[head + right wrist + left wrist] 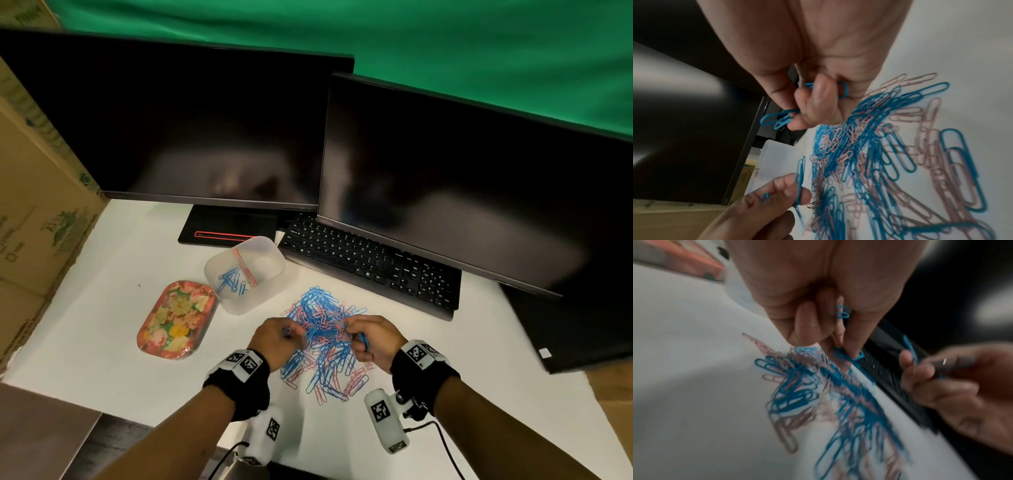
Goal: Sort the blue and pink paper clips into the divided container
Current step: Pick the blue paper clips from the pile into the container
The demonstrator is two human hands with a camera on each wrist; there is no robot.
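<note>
A tangled pile of blue and pink paper clips (325, 342) lies on the white table (102, 342). Behind it to the left stands the translucent divided container (267, 291); a few blue clips (229, 279) lie in its left compartment beside a pink divider. My left hand (291, 330) is at the pile's left edge, fingers curled, pinching a blue clip (846, 353) with more blue clips (841, 313) tucked in the palm. At the pile's right edge my right hand (356, 334) grips a small bunch of blue clips (779, 118).
A floral tin tray (176, 318) lies left of the container. A black keyboard (370, 263) and two dark monitors (462, 192) stand close behind the pile. Cardboard boxes (34, 205) line the left side.
</note>
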